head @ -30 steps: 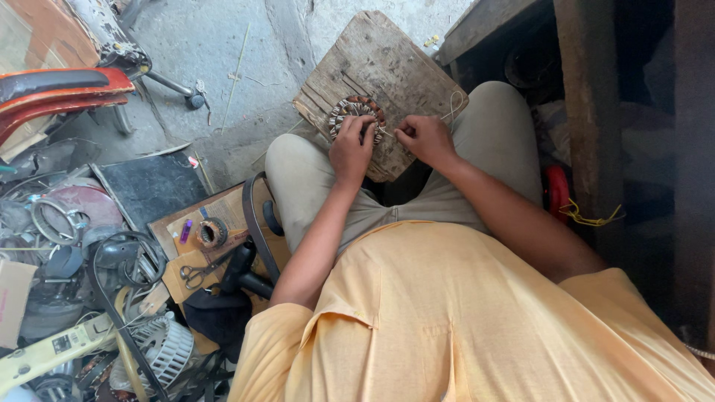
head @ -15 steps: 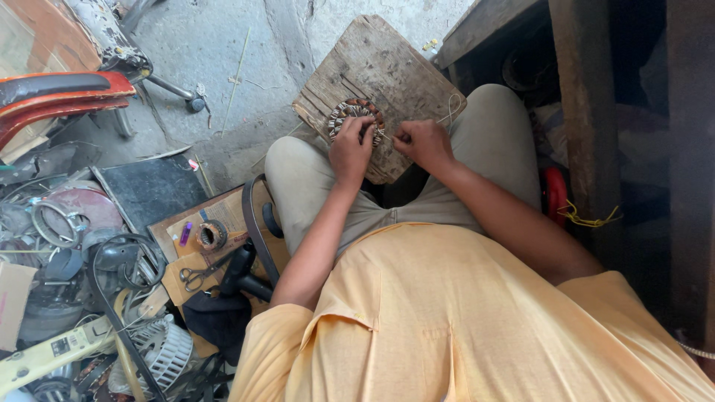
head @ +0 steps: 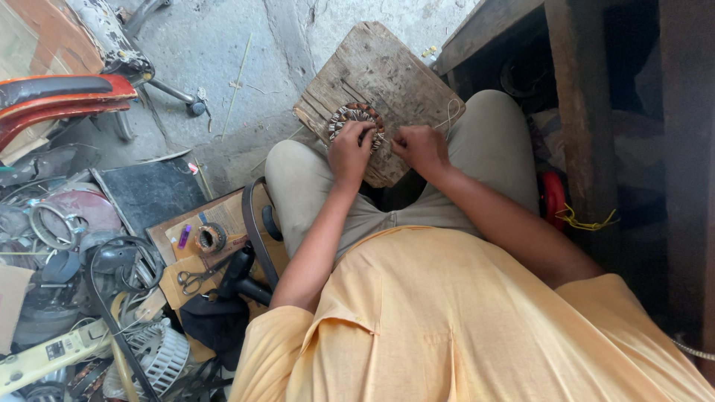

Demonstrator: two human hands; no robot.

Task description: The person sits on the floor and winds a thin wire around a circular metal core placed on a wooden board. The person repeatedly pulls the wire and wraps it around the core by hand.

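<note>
While the wooden board (head: 387,74) rests across our knees, our left hand (head: 351,152) curls its fingers over the round wound coil (head: 356,117) lying on it, and just beside it our right hand (head: 421,147) pinches a thin pale wire (head: 449,115)

Round copper-wound stator (head: 356,119) flat on wooden board (head: 387,74).

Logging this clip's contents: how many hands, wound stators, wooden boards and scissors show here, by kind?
Hands: 2, left hand and right hand
Round copper-wound stator ring: 1
Worn wooden board: 1
Metal scissors: 1
Total: 5
</note>
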